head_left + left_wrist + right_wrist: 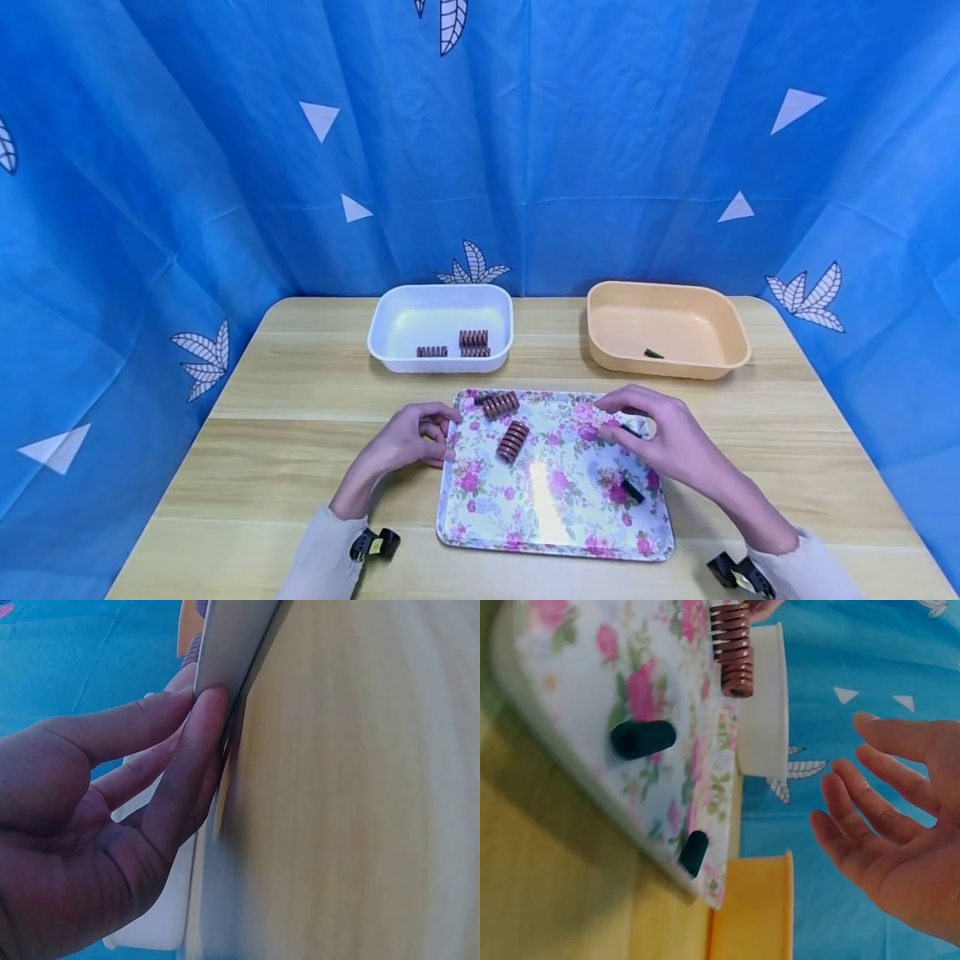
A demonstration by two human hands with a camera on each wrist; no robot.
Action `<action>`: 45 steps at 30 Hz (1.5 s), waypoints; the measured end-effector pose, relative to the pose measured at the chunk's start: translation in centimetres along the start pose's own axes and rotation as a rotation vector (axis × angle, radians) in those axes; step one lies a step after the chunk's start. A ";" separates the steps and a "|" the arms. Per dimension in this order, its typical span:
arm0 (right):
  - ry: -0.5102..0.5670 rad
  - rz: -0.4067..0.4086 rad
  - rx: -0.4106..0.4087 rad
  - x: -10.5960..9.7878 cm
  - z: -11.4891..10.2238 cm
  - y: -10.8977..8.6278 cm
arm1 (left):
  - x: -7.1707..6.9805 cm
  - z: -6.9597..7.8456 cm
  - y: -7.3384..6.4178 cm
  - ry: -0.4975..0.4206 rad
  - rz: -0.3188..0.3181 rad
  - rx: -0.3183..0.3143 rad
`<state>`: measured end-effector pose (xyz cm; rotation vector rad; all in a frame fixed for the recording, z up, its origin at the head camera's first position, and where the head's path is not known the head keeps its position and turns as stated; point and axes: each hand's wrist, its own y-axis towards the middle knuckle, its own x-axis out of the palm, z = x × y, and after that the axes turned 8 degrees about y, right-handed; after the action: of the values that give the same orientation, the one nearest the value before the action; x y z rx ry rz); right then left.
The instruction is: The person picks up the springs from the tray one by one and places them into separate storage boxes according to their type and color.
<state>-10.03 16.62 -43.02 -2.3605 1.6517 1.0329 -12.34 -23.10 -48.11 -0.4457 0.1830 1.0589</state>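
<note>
Spring [632, 431] near far right corner of tray [491, 517]: probably light, stiff, slippery; grasp mid-length. Pinching tray's left edge with left hand [408, 437]. Right hand [670, 427]: fingers apart, empty.

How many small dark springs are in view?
4. One dark spring in the tan bin; three on the floral tray: one beside a brown spring at far left, one by the right hand, one nearer the person. Others may be hidden.

white floral tray [495, 517]: two thick brown springs [513, 442] lie left of middle, two small dark springs [632, 491] near right edge, third dark spring [480, 400] upper left.
</note>
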 end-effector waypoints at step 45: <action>-0.134 0.064 0.053 -0.1 5.8 -2.9 | 0.0 -0.1 0.1 0.022 0.004 0.020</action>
<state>-10.29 20.32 -48.28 -2.1678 1.6941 1.1175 -12.38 -23.07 -48.22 -0.4394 0.2142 1.0557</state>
